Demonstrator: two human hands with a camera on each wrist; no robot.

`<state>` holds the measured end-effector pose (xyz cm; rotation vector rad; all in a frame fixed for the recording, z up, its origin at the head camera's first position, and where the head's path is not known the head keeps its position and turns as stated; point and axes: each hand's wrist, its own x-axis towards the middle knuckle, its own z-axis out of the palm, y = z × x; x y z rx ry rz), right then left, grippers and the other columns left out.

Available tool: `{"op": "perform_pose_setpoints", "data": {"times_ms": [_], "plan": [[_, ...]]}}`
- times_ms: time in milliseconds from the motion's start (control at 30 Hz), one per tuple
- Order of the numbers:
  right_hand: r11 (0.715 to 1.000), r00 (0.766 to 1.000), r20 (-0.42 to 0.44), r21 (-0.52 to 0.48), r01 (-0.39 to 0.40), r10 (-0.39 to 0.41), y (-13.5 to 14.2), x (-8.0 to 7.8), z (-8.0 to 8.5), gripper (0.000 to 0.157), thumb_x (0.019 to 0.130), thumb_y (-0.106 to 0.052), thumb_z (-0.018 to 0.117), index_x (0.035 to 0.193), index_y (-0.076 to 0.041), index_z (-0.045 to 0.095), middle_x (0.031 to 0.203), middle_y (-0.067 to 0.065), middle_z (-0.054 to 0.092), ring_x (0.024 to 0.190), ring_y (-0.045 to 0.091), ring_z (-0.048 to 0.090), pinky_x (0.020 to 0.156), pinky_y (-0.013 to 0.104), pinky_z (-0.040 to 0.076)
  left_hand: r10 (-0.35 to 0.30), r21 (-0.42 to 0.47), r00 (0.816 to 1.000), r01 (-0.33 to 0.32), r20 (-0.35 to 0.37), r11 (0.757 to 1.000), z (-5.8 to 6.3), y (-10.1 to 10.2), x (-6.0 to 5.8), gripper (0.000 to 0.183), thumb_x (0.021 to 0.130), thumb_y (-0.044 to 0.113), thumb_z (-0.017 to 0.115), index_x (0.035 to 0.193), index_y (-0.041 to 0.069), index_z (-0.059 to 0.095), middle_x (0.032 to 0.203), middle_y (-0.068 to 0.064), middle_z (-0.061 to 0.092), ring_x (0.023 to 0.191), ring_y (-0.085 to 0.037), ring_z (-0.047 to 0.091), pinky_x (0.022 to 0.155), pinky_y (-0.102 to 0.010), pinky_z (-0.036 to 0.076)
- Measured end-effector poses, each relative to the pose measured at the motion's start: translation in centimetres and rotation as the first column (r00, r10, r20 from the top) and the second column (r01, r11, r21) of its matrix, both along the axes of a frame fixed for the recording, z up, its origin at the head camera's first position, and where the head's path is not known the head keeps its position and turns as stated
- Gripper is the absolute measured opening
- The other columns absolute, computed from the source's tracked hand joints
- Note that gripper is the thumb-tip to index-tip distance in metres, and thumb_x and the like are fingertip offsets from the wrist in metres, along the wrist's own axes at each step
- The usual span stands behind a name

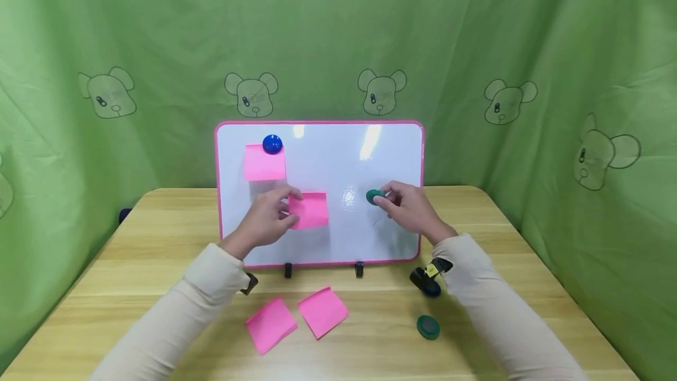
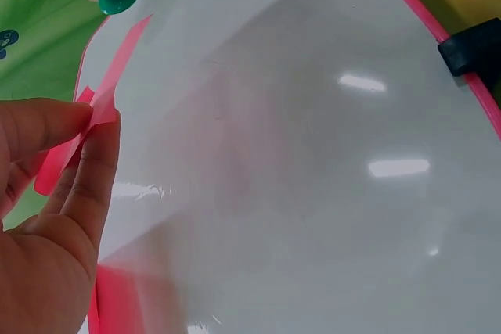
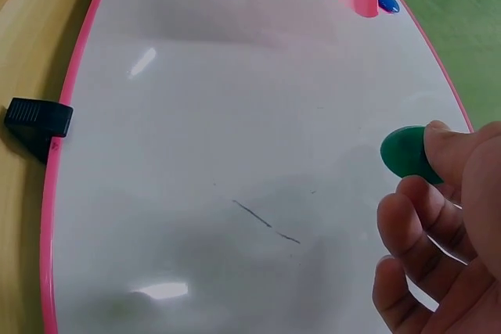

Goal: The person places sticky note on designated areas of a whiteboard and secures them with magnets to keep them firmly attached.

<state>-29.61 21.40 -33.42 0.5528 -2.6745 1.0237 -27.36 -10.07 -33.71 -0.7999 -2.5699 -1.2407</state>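
Observation:
My left hand [image 1: 268, 216] pinches a pink sticky note [image 1: 311, 210] by its left edge, in front of the whiteboard [image 1: 338, 246]. The left wrist view shows that note [image 2: 109, 76] bent between thumb and fingers, standing off the board. In my right hand [image 1: 409, 207] a round green magnet [image 1: 374, 196] is held between thumb and fingertips, near the board's right side. The right wrist view has this magnet [image 3: 409, 152] close over the white surface. At the board's upper left, a blue magnet [image 1: 272, 144] sits on the top edge of another pink note [image 1: 264, 164].
Two pink notes [image 1: 271, 325] lie on the wooden table [image 1: 370, 346] before the board. A second green magnet [image 1: 428, 327] rests at the right, with a dark blue magnet [image 1: 432, 290] near the right wrist. Black clips [image 1: 359, 269] support the board's lower edge. A green curtain [image 1: 328, 28] hangs behind.

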Motion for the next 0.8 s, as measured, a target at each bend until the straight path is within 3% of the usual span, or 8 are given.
{"op": "perform_pose_setpoints", "data": {"times_ms": [200,567,800], "plan": [[1.0,1.0,-0.003,-0.011,0.003,-0.003,-0.5,-0.4,0.1,0.017,0.093,-0.02,0.066,0.097,-0.004,0.065,0.074,0.007,0.063,0.063,0.019,0.056,0.056,0.031,0.046,0.012,-0.016,0.999,-0.012,-0.032,1.0,0.2,0.6,-0.3,0.032,0.083,-0.003,0.069,0.113,0.003,0.06,0.112,-0.013,0.062,0.087,-0.025,0.068,0.074,-0.032,0.058],[1.0,1.0,-0.016,-0.017,-0.001,0.001,-1.3,-0.7,0.8,0.018,0.093,-0.021,0.066,0.098,-0.003,0.065,0.075,0.011,0.065,0.063,0.019,0.057,0.057,0.032,0.047,0.062,-0.035,0.998,-0.061,0.012,0.998,0.7,1.6,-0.6,0.041,0.085,-0.001,0.069,0.124,0.007,0.057,0.118,-0.012,0.059,0.091,-0.023,0.067,0.075,-0.033,0.058],[1.0,1.0,-0.019,-0.02,0.005,-0.006,-1.7,-0.9,0.9,0.018,0.093,-0.021,0.066,0.098,-0.003,0.066,0.074,0.009,0.064,0.064,0.02,0.056,0.058,0.032,0.047,0.074,-0.047,0.997,-0.074,-0.002,0.996,1.0,2.3,-0.9,0.032,0.086,0.002,0.07,0.116,0.007,0.061,0.111,-0.01,0.063,0.091,-0.023,0.067,0.076,-0.035,0.058]]}}
